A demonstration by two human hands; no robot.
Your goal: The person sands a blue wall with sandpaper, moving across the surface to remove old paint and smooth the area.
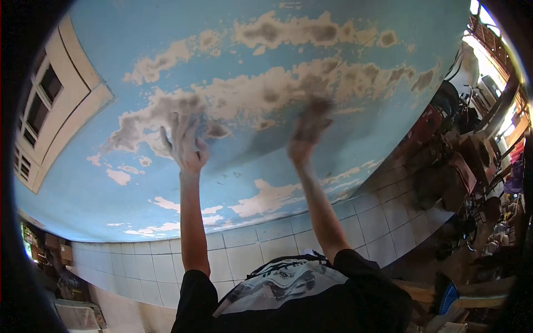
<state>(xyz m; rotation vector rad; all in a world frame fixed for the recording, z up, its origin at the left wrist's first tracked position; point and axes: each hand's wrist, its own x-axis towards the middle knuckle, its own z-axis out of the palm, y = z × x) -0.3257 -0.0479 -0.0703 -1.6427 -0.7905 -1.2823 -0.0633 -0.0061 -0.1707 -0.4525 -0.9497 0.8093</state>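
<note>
A light blue wall [250,166] fills most of the view, with long bands of peeled paint showing pale and grey patches [272,94]. My left hand [186,141], coated in whitish dust, rests with fingers spread against the left part of the middle band. To the right, my right hand [311,125] is at the lower edge of the same band, smeared by motion. Its fingers look dark, and whether it holds anything cannot be made out. A shadow falls on the wall between the two hands.
At the left is a cream-framed window [72,94]. White tiles [277,250] run along the wall's base. Cluttered objects, including a brown box [476,158], stand at the right, with a blue brush-like object [448,297] at the lower right.
</note>
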